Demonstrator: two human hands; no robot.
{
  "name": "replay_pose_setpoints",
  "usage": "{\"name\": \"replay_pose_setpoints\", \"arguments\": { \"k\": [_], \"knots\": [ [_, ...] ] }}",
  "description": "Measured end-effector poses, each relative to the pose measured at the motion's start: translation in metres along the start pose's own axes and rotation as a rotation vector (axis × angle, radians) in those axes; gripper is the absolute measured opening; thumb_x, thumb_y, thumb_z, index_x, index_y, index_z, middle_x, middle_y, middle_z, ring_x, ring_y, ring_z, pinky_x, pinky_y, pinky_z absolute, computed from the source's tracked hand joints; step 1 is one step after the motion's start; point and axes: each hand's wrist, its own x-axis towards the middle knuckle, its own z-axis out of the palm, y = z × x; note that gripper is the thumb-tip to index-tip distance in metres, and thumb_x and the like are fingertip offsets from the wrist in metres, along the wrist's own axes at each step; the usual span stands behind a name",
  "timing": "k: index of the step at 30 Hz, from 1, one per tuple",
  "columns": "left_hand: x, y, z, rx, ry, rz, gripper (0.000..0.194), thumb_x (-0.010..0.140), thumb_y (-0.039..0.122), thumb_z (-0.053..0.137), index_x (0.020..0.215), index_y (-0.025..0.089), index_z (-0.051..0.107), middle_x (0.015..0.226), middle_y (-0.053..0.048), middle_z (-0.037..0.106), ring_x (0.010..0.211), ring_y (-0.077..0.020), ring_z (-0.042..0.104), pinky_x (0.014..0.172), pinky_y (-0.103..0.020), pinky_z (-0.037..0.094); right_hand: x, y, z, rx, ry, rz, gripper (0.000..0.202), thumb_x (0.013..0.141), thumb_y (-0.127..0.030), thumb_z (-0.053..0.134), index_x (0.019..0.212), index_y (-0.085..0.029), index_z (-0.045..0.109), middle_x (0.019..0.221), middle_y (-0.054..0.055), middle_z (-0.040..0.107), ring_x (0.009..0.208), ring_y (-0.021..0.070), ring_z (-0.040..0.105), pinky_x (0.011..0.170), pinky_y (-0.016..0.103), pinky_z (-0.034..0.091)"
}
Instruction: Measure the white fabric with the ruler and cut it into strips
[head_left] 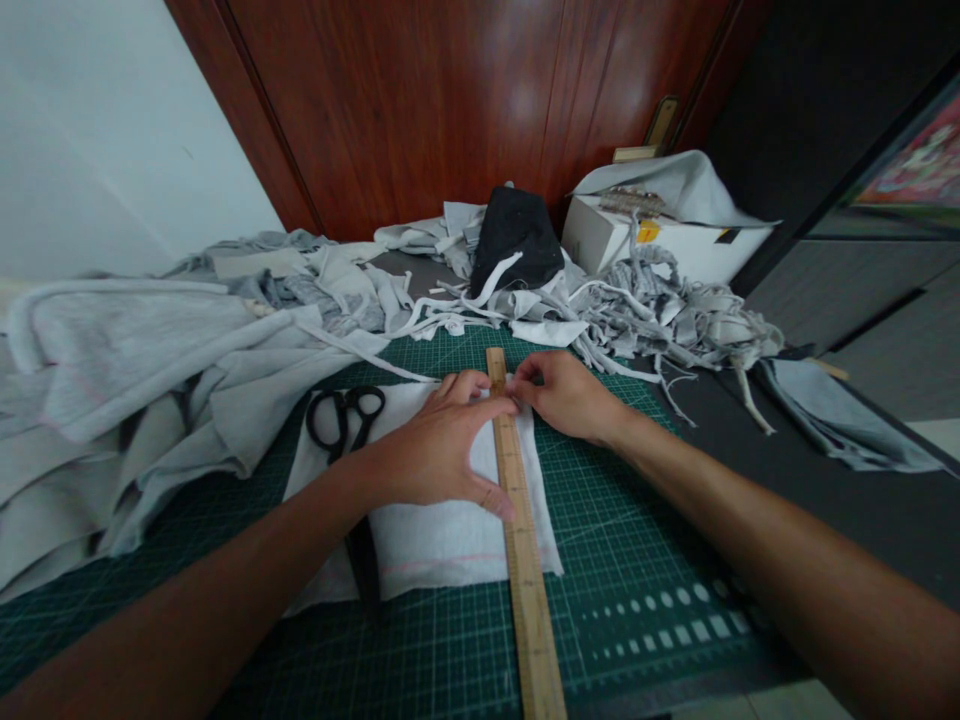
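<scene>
A light grey cloth piece (442, 540) lies flat on the green cutting mat (615, 500). Along its right side runs a wooden ruler (525, 560), reaching past the cloth toward the mat's near edge. My left hand (439, 440) rests on the cloth with fingers and thumb spread, their tips touching the ruler. At the ruler's far end, my right hand (559, 392) has its fingers pinched together by the cloth's far right corner; what they hold is too small to make out. Black scissors (364, 550) lie on the cloth, partly under my left forearm.
Piled grey fabric (172, 360) covers the left side. Cloth strips and scraps (660, 310) lie along the back, beside a black cloth item (517, 240) and a white box (690, 250). Folded grey cloth (840, 415) sits at the right. A wooden door (450, 110) stands behind.
</scene>
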Motion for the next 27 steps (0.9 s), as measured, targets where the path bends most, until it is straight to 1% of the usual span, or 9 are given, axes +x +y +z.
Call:
{"name": "replay_pose_setpoints", "arguments": {
  "k": [2,5,7,9,10,14,19,23,27],
  "knots": [
    [0.0001,0.0001,-0.0001,-0.003,-0.001,-0.005,0.097,0.058,0.072,0.09,0.139,0.027,0.062,0.142,-0.013,0.045,0.135,-0.0389,0.042,0.117,-0.055,0.038,-0.0003,-0.0015,0.0009,0.115,0.02,0.052,0.005,0.088,-0.02,0.073,0.087,-0.015,0.072,0.074,0.003,0.072,0.066,0.0156,0.061,0.059,0.028,0.042],
    [0.0005,0.0,0.0002,-0.006,0.009,-0.009,0.098,0.057,0.072,0.091,0.139,0.027,0.062,0.142,-0.012,0.046,0.135,-0.0393,0.042,0.117,-0.055,0.038,-0.0008,-0.0041,0.0003,0.281,-0.027,0.148,0.017,0.084,-0.016,0.077,0.099,-0.013,0.072,0.077,0.002,0.073,0.065,0.0152,0.062,0.058,0.028,0.045],
    [0.0005,-0.0001,0.0007,-0.005,0.017,-0.005,0.099,0.057,0.072,0.091,0.14,0.027,0.061,0.142,-0.012,0.047,0.135,-0.0393,0.043,0.117,-0.055,0.038,-0.001,-0.0047,-0.001,0.292,-0.062,0.171,0.015,0.082,-0.015,0.078,0.096,-0.013,0.074,0.073,0.001,0.071,0.063,0.0149,0.061,0.056,0.028,0.043],
    [0.0003,-0.0003,0.0012,-0.004,0.024,-0.001,0.099,0.057,0.072,0.09,0.14,0.027,0.061,0.142,-0.012,0.046,0.135,-0.0391,0.043,0.116,-0.055,0.039,-0.0012,-0.0044,-0.0025,0.249,-0.082,0.157,0.004,0.083,-0.016,0.077,0.086,-0.014,0.075,0.071,0.002,0.071,0.062,0.0149,0.059,0.056,0.028,0.042],
    [0.0001,-0.0003,0.0013,-0.004,0.025,-0.002,0.098,0.057,0.072,0.09,0.14,0.028,0.061,0.142,-0.012,0.046,0.135,-0.0391,0.043,0.116,-0.055,0.039,-0.0013,-0.004,-0.0033,0.223,-0.089,0.146,0.003,0.083,-0.017,0.076,0.081,-0.015,0.075,0.07,0.002,0.07,0.062,0.0149,0.058,0.056,0.028,0.041],
    [-0.0005,-0.0006,0.0009,-0.01,0.017,-0.003,0.097,0.058,0.072,0.09,0.139,0.028,0.062,0.14,-0.012,0.046,0.134,-0.039,0.044,0.115,-0.055,0.04,-0.0014,-0.003,-0.0055,0.125,-0.074,0.092,0.013,0.085,-0.018,0.073,0.072,-0.017,0.073,0.068,0.002,0.07,0.062,0.0151,0.056,0.056,0.028,0.041],
    [-0.0007,0.0005,-0.0002,-0.02,0.015,-0.01,0.096,0.057,0.072,0.091,0.138,0.029,0.063,0.141,-0.012,0.047,0.134,-0.0394,0.044,0.116,-0.057,0.039,0.0006,0.0,-0.0043,0.068,0.01,0.033,0.009,0.083,-0.017,0.073,0.074,-0.018,0.07,0.065,0.001,0.067,0.06,0.0146,0.055,0.053,0.027,0.039],
    [-0.0009,0.0005,0.0002,-0.029,0.022,-0.003,0.103,0.056,0.075,0.09,0.143,0.03,0.061,0.143,-0.012,0.047,0.135,-0.0396,0.043,0.118,-0.058,0.038,0.0018,0.0027,-0.0028,0.239,0.022,0.083,0.009,0.08,-0.014,0.076,0.082,-0.017,0.067,0.07,0.0,0.067,0.061,0.0136,0.056,0.054,0.027,0.042],
    [-0.0011,-0.0003,0.0009,-0.018,0.015,-0.004,0.108,0.055,0.076,0.09,0.147,0.03,0.058,0.146,-0.012,0.045,0.138,-0.0393,0.041,0.119,-0.056,0.037,0.0009,0.0028,-0.0062,0.379,-0.003,0.176,0.022,0.073,-0.014,0.082,0.093,-0.015,0.072,0.072,0.0,0.067,0.06,0.0141,0.056,0.055,0.028,0.042]
  ]
}}
